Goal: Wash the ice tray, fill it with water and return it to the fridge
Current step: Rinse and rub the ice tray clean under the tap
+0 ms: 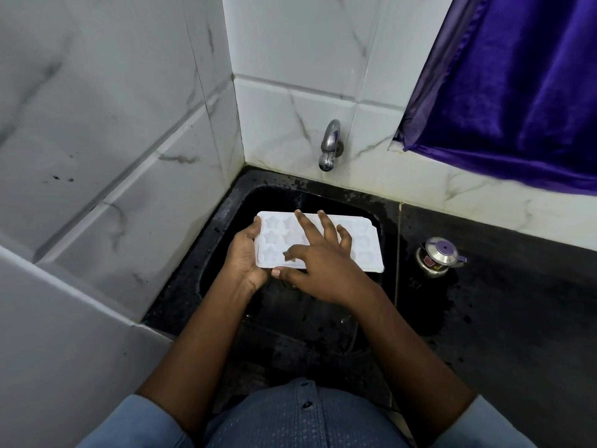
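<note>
A white ice tray (365, 244) with star-shaped and other moulded cells is held level over the black sink (226, 221). My left hand (244, 257) grips the tray's left end, fingers curled under it and thumb at the edge. My right hand (318, 260) lies flat on top of the tray with fingers spread and straight, covering its middle cells. A steel tap (330, 147) sticks out of the tiled wall above the sink; no water stream is visible.
White marble-look tiled walls (113, 140) close in on the left and behind. A small steel pot with a purple knob (439, 253) stands on the black counter (517, 302) to the right. A purple curtain (517, 92) hangs at the upper right.
</note>
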Demonstrator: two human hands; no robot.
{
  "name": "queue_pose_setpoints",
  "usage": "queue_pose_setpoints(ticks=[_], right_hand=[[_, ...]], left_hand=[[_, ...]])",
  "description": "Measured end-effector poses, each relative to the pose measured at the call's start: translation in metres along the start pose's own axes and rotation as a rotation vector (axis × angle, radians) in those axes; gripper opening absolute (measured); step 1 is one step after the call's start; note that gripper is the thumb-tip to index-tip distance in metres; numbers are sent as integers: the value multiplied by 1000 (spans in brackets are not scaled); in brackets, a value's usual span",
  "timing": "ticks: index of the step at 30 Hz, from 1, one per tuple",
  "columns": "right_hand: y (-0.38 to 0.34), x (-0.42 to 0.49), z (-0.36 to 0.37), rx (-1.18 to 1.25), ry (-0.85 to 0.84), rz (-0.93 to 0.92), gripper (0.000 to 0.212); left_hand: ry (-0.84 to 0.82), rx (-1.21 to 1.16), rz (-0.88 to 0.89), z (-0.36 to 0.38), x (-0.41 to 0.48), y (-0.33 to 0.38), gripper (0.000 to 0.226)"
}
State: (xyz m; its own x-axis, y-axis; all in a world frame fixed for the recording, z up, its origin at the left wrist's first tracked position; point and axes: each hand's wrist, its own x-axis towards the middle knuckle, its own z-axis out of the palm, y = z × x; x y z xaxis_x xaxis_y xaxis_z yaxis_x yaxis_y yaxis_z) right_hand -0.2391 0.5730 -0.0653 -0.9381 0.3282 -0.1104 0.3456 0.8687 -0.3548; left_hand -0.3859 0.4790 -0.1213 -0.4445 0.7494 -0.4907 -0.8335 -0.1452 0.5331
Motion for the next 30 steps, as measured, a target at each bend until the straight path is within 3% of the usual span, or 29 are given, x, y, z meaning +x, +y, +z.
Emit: queue_pose_setpoints(ticks=[7,19,25,30], right_hand=[[6,-1,-2,66,70,-12,37],[23,-8,-8,9,4,45,54],[23,-10,-6,39,23,39,43],[24,-12,-4,24,26,43,46]], left_hand=[[-37,-37,6,-1,0,-1,57],[44,-10,55,-2,-5,8,57],[46,-9,54,-2,-6,7,56],[37,-4,49,0,-6,5,59]])
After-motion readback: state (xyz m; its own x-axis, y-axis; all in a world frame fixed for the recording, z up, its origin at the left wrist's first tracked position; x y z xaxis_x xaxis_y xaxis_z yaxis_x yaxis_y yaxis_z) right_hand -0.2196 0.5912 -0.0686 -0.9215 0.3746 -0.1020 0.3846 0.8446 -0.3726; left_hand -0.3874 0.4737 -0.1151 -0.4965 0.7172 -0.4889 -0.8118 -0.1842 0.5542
